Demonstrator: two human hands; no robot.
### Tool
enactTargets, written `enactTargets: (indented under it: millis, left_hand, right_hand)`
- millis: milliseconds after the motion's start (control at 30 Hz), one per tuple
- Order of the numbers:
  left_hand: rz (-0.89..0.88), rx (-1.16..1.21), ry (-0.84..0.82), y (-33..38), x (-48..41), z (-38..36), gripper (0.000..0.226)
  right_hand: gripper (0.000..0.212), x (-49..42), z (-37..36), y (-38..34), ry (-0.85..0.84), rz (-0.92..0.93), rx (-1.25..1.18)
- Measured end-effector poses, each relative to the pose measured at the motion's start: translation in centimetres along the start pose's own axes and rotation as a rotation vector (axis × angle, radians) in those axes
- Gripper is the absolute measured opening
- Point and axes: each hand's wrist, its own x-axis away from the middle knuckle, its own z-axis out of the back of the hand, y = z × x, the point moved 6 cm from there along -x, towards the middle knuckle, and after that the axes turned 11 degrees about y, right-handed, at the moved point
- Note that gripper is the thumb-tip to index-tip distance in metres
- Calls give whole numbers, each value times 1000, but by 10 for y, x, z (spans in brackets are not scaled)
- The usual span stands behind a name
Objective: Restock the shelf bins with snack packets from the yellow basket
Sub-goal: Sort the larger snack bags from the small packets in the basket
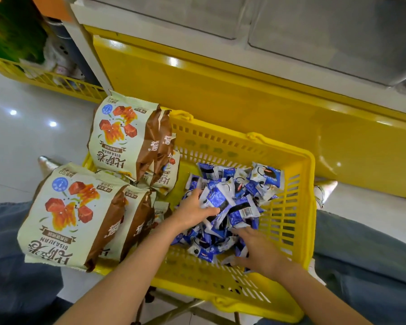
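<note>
Left hand [193, 213] seemingly around blue packets [234, 200]

Yellow basket [220, 148] with blue packets [242, 214], big bags [73, 214]

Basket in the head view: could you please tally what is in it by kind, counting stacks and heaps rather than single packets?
Cream bag stacks: 2
Blue packet heap: 1
Hands: 2, left hand and right hand
Total: 5
The single blue packets overlap too much to count.

Bright, even overhead light; glare spots on floor [21, 127], yellow panel [220, 97]; edges bowed, corners soft.
</note>
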Motion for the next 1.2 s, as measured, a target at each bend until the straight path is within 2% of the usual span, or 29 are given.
enactTargets:
  millis: [33, 100, 200, 267, 400, 467, 567, 667, 800, 900, 1000, 1067, 1133, 1200]
  left_hand:
    - [3, -34, -14, -6, 0, -1, 85]
    - [19, -84, -37, -18, 0, -1, 77]
    - [34, -294, -63, -34, 1, 0, 65]
    - [76, -474, -111, -46, 3, -1, 68]
    - [144, -719, -277, -69, 15, -10, 79]
    - [127, -844, -262, -69, 18, -8, 67]
    - [73, -944, -154, -62, 11, -1, 40]
    - [46, -953, -128, -57, 10, 4, 30]
    - [31, -746, -131, -51, 11, 7, 26]
    - [80, -407, -194, -46, 18, 3, 20]
    - [125, -99, -163, -34, 28, 1, 8]
    - [195, 167, -127, -23, 35, 0, 17]
    - [230, 438, -189, -7, 43, -2, 30]
    - [193, 428, -246, 7, 54, -1, 42]
  right_hand:
    - [72, 0, -5, 0, -42, 24, 78]
    - [62, -3, -4, -1, -30, 63, 184]
    - [38, -12, 6, -5, 30, 41, 171]
    - [32, -17, 15, -6, 82, 12, 111]
    - [45, -20, 36, 0, 271, -135, -116]
    - [50, -23, 42, 4, 333, -187, -217]
    - [52, -26, 45, 12, 375, -243, -285]
    - [48, -24, 45, 17, 381, -261, -318]
    - [50, -20, 45, 18, 383, -285, -352]
    - [43, -20, 43, 12, 337, -290, -446]
    - [32, -19, 44, 0, 291, -273, -554]
    - [36, -19, 45, -8, 261, -236, -607]
    - [34, -18, 48, -18, 243, -206, -684]
    - [25, -16, 53, -29, 259, -194, -804]
